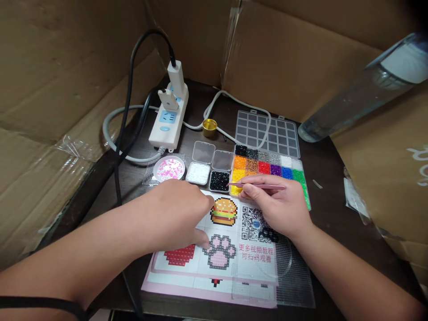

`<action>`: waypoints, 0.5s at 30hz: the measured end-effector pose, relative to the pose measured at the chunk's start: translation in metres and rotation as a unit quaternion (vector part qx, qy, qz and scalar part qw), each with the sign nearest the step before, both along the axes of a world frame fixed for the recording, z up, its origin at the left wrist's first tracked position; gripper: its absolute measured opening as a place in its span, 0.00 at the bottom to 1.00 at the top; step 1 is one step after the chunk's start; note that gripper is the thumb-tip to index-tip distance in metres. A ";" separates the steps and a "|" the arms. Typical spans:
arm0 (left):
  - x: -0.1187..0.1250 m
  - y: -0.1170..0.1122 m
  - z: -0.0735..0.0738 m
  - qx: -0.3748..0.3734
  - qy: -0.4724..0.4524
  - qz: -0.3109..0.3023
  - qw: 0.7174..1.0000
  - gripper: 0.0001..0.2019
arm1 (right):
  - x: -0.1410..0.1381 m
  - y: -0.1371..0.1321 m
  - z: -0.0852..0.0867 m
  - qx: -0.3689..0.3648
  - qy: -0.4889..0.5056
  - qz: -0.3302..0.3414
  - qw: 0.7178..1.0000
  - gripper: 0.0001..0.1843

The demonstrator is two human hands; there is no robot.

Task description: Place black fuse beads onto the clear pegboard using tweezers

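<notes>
My right hand (281, 205) grips pink tweezers (259, 185), whose tips point left by a small box of black beads (220, 181). My left hand (180, 214) lies over the printed pattern sheet (240, 272), thumb and forefinger apart and holding nothing; its other fingers are hidden. Between them the sheet shows a burger picture (224, 211) and a pink paw print (219, 252). A clear pegboard (294, 276) overlaps the sheet's right side, with a cluster of joined black beads (268, 235) on it below my right hand. Left of the black beads is a box of white beads (198, 173).
A round dish of pink and white beads (169, 169) sits left. Behind my right hand, a sectioned bead case (264, 167) has its clear lid (267, 133) folded back. A power strip (169, 118) with cables, a gold cup (209, 128) and a water bottle (354, 93) stand near cardboard walls (284, 58).
</notes>
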State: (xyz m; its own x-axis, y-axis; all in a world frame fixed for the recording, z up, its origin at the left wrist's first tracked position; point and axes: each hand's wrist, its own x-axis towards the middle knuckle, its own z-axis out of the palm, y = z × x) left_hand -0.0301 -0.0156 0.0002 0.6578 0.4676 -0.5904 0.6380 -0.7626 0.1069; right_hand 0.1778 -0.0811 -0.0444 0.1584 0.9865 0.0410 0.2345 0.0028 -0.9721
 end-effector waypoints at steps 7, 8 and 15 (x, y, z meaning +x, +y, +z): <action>-0.001 0.001 -0.003 -0.006 -0.006 0.002 1.000 0.23 | 0.002 -0.002 0.002 -0.001 -0.019 -0.028 0.999 0.04; -0.001 0.001 -0.003 -0.005 -0.004 0.002 1.000 0.23 | 0.002 -0.003 0.003 0.004 -0.027 -0.040 0.999 0.04; 0.003 0.002 0.001 -0.013 0.016 0.002 1.000 0.24 | 0.008 -0.024 0.027 0.082 -0.085 -0.118 0.986 0.02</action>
State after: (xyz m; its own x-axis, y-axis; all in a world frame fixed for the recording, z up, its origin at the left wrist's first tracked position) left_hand -0.0267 -0.0139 0.0010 0.6363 0.4554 -0.6227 0.6450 -0.7569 0.1056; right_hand 0.1862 -0.1054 -0.0174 0.3601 0.9008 0.2427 0.4073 0.0822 -0.9096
